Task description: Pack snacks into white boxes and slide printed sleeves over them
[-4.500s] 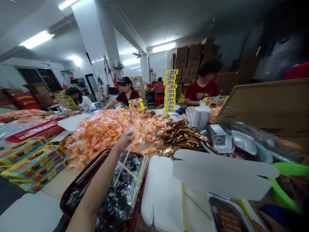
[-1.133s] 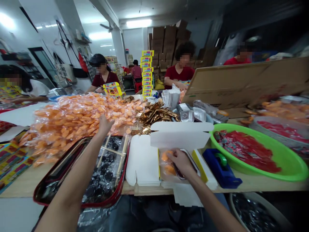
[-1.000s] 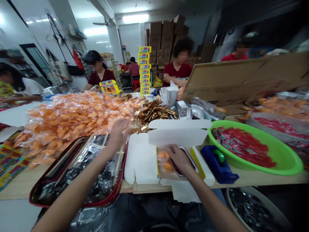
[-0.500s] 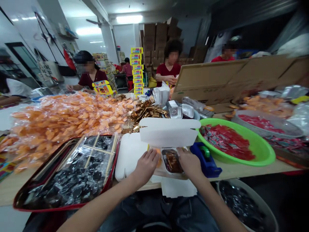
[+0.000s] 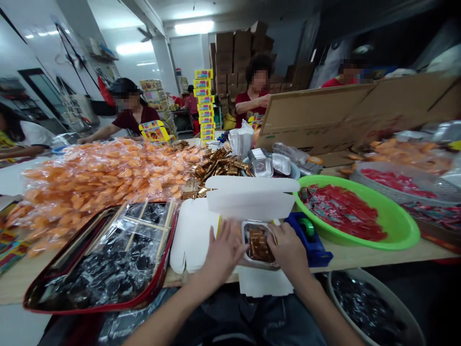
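Shiny round-cornered tray (image 5: 246,234) holding a glossy brown packet (image 5: 260,244) sits in the open, smooth white cardboard box (image 5: 252,197), left hand (image 5: 223,247) blurred, fingers spread, right hand (image 5: 289,246) bent at tray's right edge, can't tell if either grips, crinkly black packets (image 5: 118,269) off left.

No text is legible (too small on the yellow boxes (image 5: 203,100)).

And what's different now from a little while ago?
The left hand moved right and nearer, from the orange packets to the open box. The right hand shifted from the left side of the small tray to its right. The green bowl and blue tape holder stayed put.
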{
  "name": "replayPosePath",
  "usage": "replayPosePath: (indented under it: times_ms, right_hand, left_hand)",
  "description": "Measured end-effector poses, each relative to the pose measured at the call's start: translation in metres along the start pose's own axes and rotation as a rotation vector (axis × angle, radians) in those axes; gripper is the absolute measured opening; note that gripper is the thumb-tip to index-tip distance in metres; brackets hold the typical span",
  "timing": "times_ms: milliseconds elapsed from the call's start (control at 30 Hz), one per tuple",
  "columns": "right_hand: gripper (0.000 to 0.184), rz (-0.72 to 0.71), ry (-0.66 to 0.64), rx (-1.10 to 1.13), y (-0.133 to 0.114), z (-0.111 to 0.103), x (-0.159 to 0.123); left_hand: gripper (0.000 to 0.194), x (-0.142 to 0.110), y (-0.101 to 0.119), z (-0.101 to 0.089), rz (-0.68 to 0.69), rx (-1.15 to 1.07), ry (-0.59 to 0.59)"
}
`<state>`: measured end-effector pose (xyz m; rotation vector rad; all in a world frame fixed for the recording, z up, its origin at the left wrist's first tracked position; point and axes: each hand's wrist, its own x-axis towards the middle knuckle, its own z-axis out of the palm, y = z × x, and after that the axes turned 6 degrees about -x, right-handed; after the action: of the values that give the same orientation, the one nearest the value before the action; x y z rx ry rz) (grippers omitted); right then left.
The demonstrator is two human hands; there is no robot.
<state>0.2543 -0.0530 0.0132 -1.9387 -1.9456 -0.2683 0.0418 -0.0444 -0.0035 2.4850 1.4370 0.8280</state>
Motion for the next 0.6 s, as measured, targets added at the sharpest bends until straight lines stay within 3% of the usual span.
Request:
replayPosePath:
  times_ms: [100,167,233,333,467,600]
  right_hand:
    - [0.04,0.246,0.293,0.26,0.021,-0.005,0.011]
    - [0.056,0.35,0.333,0.381,0.034,-0.007,0.025]
    - [0.056,0.348,0.235,0.42,0.044,-0.007,0.039]
    - [0.036,0.277,0.107,0.336,0.047,-0.007,0.052]
    - [0.034,0.191,0.062,0.306,0.036,-0.011,0.052]
    - [0.042,0.124,-0.073,0.368,0.024,-0.012,0.04]
  left_hand:
    - [0.071,0.029,-0.03,-0.037,-0.115,-0.151,0.367]
    - [0.071,0.054,-0.05,-0.056,-0.194,-0.273,0.533]
    - [0.054,0.074,-0.064,-0.064,-0.242,-0.473,0.488]
    - [0.043,0.085,-0.063,-0.057,-0.318,-0.863,0.314]
    - [0.048,0.066,-0.042,-0.035,-0.381,-1.164,0.195]
    - [0.055,0.035,-0.029,-0.02,-0.304,-1.15,0.094]
